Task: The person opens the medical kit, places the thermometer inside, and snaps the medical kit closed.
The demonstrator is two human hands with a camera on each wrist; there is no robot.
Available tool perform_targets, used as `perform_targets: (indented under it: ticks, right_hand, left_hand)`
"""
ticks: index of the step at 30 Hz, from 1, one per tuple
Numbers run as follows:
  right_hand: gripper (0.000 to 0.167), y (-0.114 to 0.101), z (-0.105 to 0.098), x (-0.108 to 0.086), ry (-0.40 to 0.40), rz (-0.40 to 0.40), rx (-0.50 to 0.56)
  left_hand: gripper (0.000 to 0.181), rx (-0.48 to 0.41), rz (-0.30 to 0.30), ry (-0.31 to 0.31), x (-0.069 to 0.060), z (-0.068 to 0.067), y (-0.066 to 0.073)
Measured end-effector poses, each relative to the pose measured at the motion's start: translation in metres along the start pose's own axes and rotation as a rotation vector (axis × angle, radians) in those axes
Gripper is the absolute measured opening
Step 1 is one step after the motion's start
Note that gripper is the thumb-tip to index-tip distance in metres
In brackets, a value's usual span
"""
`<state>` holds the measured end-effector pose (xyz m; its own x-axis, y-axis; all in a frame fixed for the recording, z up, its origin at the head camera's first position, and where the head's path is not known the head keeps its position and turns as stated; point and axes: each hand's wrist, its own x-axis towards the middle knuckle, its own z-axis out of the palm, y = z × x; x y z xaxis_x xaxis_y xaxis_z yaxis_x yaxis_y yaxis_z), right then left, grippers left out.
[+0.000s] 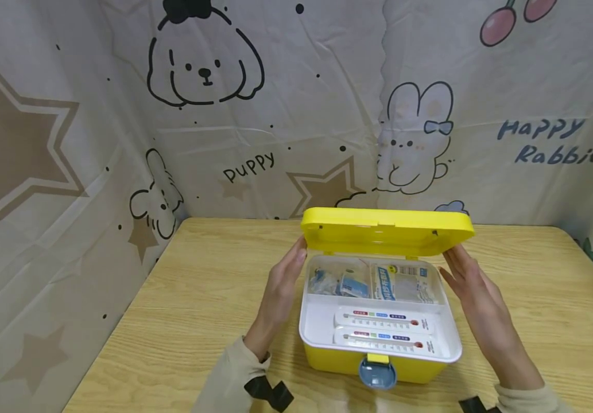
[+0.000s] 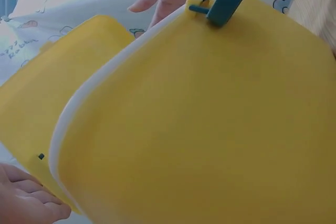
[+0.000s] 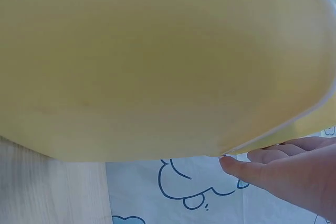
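A yellow storage box (image 1: 337, 360) with a white inner tray stands on the table, its yellow lid (image 1: 386, 221) raised and tilted back. My left hand (image 1: 279, 287) is at the lid's left edge, fingers extended and touching it; this hand (image 2: 31, 195) also shows beside the lid in the left wrist view. At the lid's right corner, my right hand (image 1: 479, 301) has its fingers against the edge, thumb apart. Two thermometer-like strips, an upper one (image 1: 383, 319) and a lower one (image 1: 386, 341), lie in the tray's front section. A blue-grey latch (image 1: 378, 374) hangs at the front.
Behind the strips, a divided compartment holds a blue-and-white packet (image 1: 354, 284) and a clear printed packet (image 1: 404, 284). The wooden table (image 1: 188, 321) extends on both sides of the box. A cartoon-printed cloth (image 1: 275, 103) hangs along the table's back and left.
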<state>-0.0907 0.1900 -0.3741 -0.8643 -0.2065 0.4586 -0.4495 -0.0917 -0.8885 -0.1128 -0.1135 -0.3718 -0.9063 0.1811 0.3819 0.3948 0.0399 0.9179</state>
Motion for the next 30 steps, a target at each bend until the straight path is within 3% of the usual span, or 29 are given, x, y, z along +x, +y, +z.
perform_targets:
  ticks: [14, 24, 30]
  right_hand:
    - [0.053, -0.002, 0.005, -0.007, 0.019, 0.025, -0.038]
    - [0.053, 0.0, 0.004, -0.01, 0.01, 0.012, -0.01]
    - [0.053, 0.001, 0.003, -0.013, 0.007, 0.018, -0.02]
  left_hand:
    - [0.059, 0.018, 0.047, -0.005, -0.009, 0.002, 0.001]
    - [0.062, 0.044, -0.002, 0.015, -0.011, 0.002, 0.002]
    - [0.061, 0.041, 0.031, 0.001, -0.013, 0.001, 0.0]
